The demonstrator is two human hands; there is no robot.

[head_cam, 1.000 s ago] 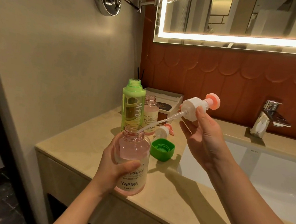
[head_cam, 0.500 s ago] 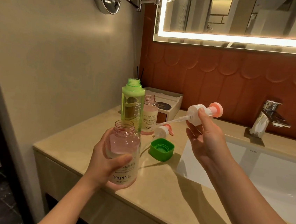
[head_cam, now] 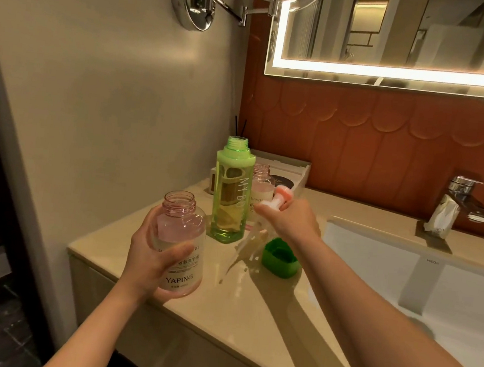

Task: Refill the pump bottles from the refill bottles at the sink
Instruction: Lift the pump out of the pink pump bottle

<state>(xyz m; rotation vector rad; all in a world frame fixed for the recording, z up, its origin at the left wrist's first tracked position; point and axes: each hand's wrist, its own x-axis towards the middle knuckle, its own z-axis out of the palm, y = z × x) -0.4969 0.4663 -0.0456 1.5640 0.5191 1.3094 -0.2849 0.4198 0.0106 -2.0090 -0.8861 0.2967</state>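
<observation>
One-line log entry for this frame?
left hand: holds open pink bottle | right hand: lowering pump head | green bottle: uncapped

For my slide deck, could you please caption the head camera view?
Left hand holds the open pink pump bottle while right hand lowers its pump head toward the counter.

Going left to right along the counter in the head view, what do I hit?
Left hand holding the open pink YAPING bottle → tall green refill bottle → right hand holding the pump head → sink basin → faucet.
</observation>
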